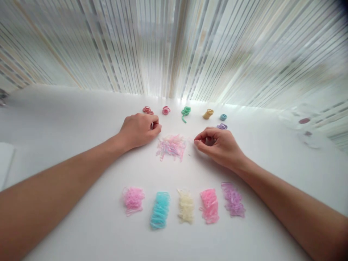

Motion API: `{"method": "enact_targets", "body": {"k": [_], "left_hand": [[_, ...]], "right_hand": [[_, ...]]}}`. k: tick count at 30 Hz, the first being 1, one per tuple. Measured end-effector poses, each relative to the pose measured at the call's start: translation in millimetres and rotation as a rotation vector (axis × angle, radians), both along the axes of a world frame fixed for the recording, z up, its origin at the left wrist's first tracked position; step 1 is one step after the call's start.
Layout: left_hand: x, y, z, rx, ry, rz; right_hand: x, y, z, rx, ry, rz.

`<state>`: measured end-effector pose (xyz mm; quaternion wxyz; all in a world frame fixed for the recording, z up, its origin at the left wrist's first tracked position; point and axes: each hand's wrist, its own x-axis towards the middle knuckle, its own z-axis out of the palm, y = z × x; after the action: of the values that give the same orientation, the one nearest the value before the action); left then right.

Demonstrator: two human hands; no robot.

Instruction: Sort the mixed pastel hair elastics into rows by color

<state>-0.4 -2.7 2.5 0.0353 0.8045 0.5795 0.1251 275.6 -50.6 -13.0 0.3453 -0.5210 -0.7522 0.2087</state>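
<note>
A loose pile of small mixed pastel elastic bands (172,146) lies on the white table between my hands. My left hand (140,130) rests at the pile's upper left, its fingers curled in and closed; whatever they may hold is hidden. To the right of the pile, my right hand (220,145) is closed in a pinch, thumb against forefinger. Anything at those fingertips is too small or faint to name. Just beyond the right hand sits a purple coil (222,126), and a red coil (147,110) lies behind the left hand.
Nearer me is a row of sorted bands: light pink (133,200), blue (160,210), cream (186,206), bright pink (210,206) and purple (233,200). Along the back lie pink (166,110), green (186,112), yellow (208,114) and blue (223,117) coils, before a striped curtain (168,47).
</note>
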Motion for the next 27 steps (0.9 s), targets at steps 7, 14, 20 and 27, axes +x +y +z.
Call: {"method": "enact_targets", "body": {"k": [7,14,20,27], "left_hand": [[0,0,-1.5,0.007,-0.009,-0.023],[-1,2,-9.6,0.044,-0.054,-0.041],[0,1,-10.7,0.023,-0.088,-0.056],[1,-1,-9.9,0.034,-0.087,-0.062]], "right_hand": [[1,-2,-0.3,0.056,-0.027,0.017],[0,-15,15.1,0.1,-0.006,0.026],[-12,-50,46.9,0.149,-0.026,0.142],[-58,-87,80.9,0.119,-0.084,0.422]]}}
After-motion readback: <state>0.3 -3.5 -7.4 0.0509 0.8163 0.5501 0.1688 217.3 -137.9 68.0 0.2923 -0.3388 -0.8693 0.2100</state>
